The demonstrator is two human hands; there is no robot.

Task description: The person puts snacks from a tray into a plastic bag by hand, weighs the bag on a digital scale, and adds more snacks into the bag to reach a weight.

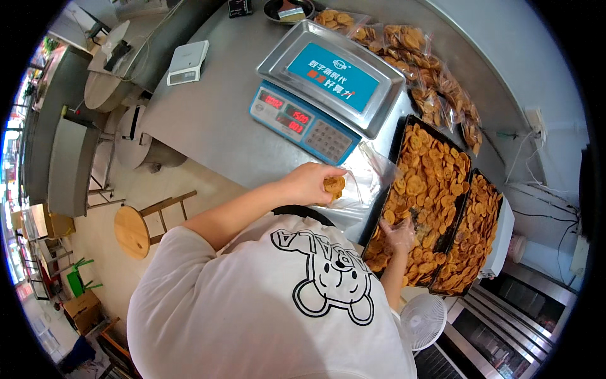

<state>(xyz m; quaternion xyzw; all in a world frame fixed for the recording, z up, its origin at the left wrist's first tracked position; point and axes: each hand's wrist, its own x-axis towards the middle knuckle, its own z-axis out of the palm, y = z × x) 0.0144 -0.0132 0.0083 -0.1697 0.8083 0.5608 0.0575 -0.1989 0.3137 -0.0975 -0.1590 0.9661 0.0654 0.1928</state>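
My left hand (309, 184) is closed on the upper part of a clear plastic bag (363, 183). A few round golden-brown cookies (334, 186) show in the bag beside my fingers. To the right, my right hand (399, 235), in a thin clear glove, rests on the loose cookies (416, 183) at the near end of a black baking tray (392, 151). Its fingers look spread among the cookies, with the tips partly hidden. Left of the tray lies the blue price scale (306, 123) with its steel pan (271, 63) and lit red digits.
A second tray of cookies (475, 221) adjoins the first on the right. Filled clear bags of cookies (435, 76) are piled at the back right. A small white scale (188, 62) and a dark bowl with a brush (290, 11) stand on the steel table (208, 114). A wooden stool (132, 232) stands left.
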